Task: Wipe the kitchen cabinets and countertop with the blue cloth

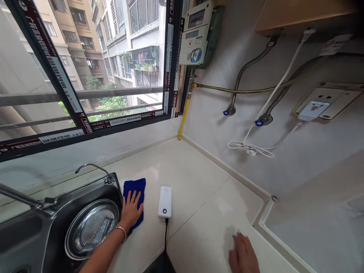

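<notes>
My left hand (131, 211) lies flat with fingers spread on a blue cloth (135, 189), pressing it against the pale countertop (193, 178) just right of the sink. My right hand (243, 254) rests on the countertop near the lower edge, fingers stretched out flat and holding nothing. Between the two hands lies a white power bank (165, 201) with a black cable (165, 237) running from it toward me.
A steel sink (57, 216) holds a round metal strainer bowl (91, 227), with a faucet (19, 194) at the left. A window (85, 68) lies behind. The wall carries a gas meter (196, 34), hoses with blue valves (229, 111), a white coiled cord (250, 148) and a socket (327, 101).
</notes>
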`<move>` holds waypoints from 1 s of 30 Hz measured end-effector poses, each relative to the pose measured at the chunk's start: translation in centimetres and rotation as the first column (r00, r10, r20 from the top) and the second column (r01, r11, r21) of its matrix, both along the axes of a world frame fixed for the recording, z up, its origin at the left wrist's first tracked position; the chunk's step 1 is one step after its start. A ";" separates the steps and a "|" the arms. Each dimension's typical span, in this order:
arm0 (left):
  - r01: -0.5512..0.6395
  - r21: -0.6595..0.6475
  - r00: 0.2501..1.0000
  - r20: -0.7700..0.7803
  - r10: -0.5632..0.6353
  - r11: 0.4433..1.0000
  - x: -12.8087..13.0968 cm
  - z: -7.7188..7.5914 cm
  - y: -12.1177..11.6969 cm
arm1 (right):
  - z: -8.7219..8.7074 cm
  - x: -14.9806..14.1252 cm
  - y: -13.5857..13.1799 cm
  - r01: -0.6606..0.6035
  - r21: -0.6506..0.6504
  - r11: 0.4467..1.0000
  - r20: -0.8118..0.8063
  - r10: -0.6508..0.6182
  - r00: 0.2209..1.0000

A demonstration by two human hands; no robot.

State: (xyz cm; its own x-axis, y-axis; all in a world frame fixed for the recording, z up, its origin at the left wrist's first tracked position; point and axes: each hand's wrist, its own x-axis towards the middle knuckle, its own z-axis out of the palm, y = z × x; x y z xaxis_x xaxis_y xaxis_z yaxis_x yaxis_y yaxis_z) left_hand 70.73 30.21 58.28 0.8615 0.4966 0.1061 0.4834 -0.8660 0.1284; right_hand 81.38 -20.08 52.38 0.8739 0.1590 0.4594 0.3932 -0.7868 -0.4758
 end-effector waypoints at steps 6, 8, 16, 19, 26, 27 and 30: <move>0.092 0.022 0.995 -0.039 -0.091 0.996 -5.0 -1.2 -5.8 | -1.5 5.3 5.8 0.054 -0.131 0.990 -0.007 -0.055 0.998; 0.138 0.044 0.990 -0.044 -0.137 0.989 -6.2 -1.5 -7.0 | -1.9 5.3 6.4 0.078 -0.149 0.986 0.006 -0.077 0.997; 0.218 0.030 0.973 -0.086 -0.215 0.976 -5.2 -0.4 -6.3 | -0.8 4.5 6.6 0.099 -0.166 0.981 0.041 -0.094 0.995; 0.213 0.032 0.976 -0.062 -0.210 0.977 -3.5 -0.4 -5.4 | -0.4 4.5 6.8 0.116 -0.162 0.980 0.031 -0.112 0.993; 0.205 0.010 0.979 0.011 -0.206 0.979 0.6 -0.7 -3.2 | 0.5 4.1 7.0 0.153 -0.182 0.971 0.008 -0.154 0.988; 0.206 0.000 0.978 0.019 -0.206 0.978 1.4 -0.6 -2.8 | 0.5 4.0 7.0 0.151 -0.186 0.971 0.011 -0.152 0.988; 0.188 -0.028 0.981 0.046 -0.187 0.982 4.1 -0.2 -1.4 | 0.0 4.0 6.6 0.140 -0.207 0.968 -0.002 -0.144 0.990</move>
State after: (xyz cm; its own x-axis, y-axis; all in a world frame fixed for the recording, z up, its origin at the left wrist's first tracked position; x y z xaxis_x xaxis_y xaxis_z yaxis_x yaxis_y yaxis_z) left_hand 74.78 28.82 58.04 0.9345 0.3306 0.1321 0.3064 -0.9357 0.1749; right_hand 85.42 -13.47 52.37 0.9018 0.1221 0.4145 0.2637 -0.9155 -0.3038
